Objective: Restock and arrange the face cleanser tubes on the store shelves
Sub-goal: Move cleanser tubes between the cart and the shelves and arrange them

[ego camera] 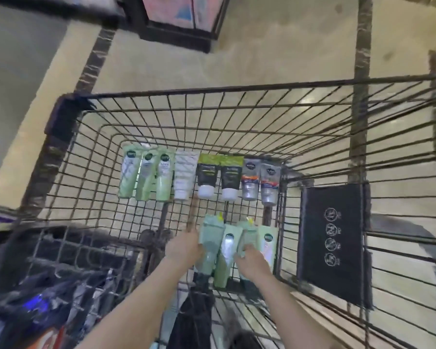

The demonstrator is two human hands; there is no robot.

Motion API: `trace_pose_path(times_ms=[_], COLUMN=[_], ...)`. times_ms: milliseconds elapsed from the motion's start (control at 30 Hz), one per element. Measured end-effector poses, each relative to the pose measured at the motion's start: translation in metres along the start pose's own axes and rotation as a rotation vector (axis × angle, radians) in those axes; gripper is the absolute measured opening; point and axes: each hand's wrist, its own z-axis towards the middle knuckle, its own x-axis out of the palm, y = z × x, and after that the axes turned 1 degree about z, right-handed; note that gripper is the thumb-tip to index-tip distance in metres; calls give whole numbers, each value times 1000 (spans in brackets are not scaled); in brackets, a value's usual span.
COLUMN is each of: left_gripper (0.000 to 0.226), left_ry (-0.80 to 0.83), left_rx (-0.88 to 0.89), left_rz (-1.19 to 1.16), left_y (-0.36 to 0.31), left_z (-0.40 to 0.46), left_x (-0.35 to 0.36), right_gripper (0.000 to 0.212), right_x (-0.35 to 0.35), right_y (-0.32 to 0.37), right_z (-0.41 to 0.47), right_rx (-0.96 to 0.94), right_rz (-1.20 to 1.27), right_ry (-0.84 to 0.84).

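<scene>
I reach both arms into the cart (61,117), left hand (184,246) and right hand (253,264) each grasping green tubes (227,245) at six o'clock.

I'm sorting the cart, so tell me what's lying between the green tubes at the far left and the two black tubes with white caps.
In the head view, one white tube lies between the three green tubes and the black tubes.

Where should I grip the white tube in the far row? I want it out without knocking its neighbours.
Pinch the white tube at its near end, coming from above on the near side. It lies flat on the cart floor, a light green tube close on its left and a black tube on its right, so only that end is free.
</scene>
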Motion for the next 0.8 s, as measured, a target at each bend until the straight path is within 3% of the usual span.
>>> trace_pose_path(times_ms=[133,300,500,800], left_gripper=[47,47,58,47], left_ry=[104,190,185,75], left_rx=[-103,-200,-258,-208], left_rz=[-188,-440,-554,-635], left_y=[3,6,4,6], left_z=[23,40,42,25], left_x=[25,54,68,45], right_gripper=[59,47,38,28], right_x=[25,49,70,48], right_y=[-7,-4,-4,2], right_z=[27,48,55,35], right_rx=[75,155,154,118], right_rz=[13,193,269,494], right_ry=[106,31,-136,-67])
